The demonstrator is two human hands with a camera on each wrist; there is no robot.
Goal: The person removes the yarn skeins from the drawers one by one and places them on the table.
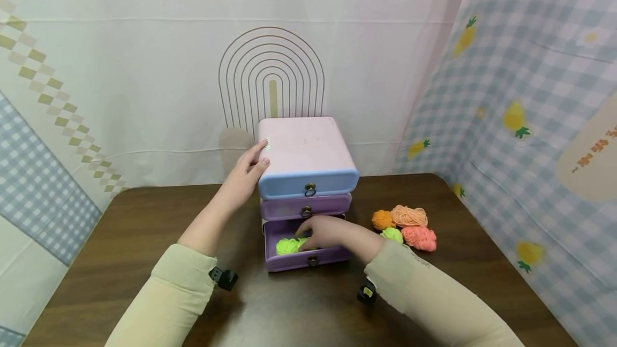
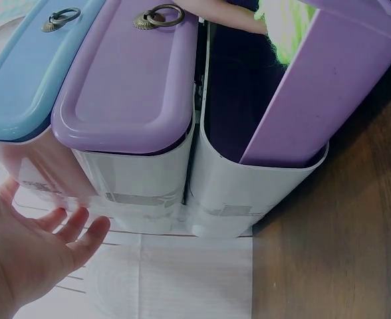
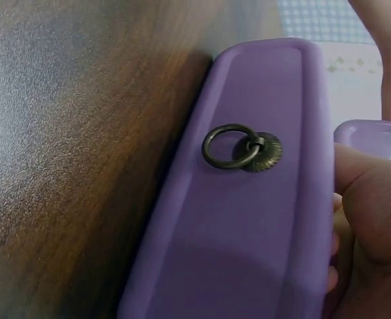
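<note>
A small drawer unit (image 1: 303, 146) with a pink top stands on the table, its blue top drawer (image 1: 284, 186) and purple middle drawer (image 1: 281, 209) pushed in. The purple bottom drawer (image 1: 289, 264) is pulled out. My left hand (image 1: 247, 173) rests against the upper left edge of the unit, fingers fairly straight. Inside the bottom drawer, my right hand (image 1: 324, 232) has its thumb and fingers around the right end of a bright green yarn bundle (image 1: 287, 246). The drawer front hides most of those fingers in the right wrist view, where a brass ring pull (image 3: 239, 147) shows.
Right of the unit, several yarn bundles lie together: orange (image 1: 383, 220), peach (image 1: 409, 216), green (image 1: 392, 234) and coral (image 1: 419, 238). The brown wooden table (image 1: 159, 224) meets a patterned cloth (image 1: 168, 84) behind and another cloth (image 1: 520, 122) at the right.
</note>
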